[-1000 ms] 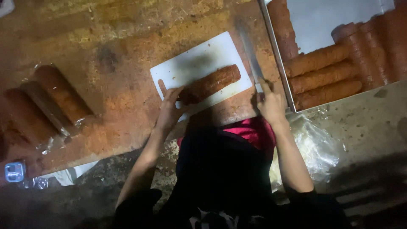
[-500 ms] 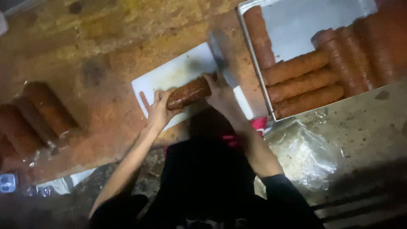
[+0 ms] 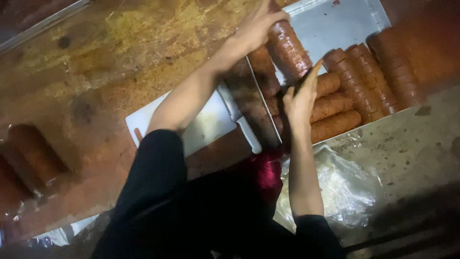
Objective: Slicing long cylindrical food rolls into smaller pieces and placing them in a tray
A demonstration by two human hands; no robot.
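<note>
Both arms reached away from the body toward the far right. The left hand [image 3: 256,26] stretched farthest, its forearm bare and nearly straight, fingers curled down in a grip at the far end. The right hand [image 3: 301,98] sat nearer, wrist bent upward, fingers extended and pressed together; in the dim view, its thumb could not be made out. Dark sleeves covered both upper arms.

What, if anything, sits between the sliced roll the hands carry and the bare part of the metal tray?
Nothing visible. Left hand and right hand hold the sliced roll over the metal tray; bare tray lies just beyond it, with other rolls lying to the side.
</note>
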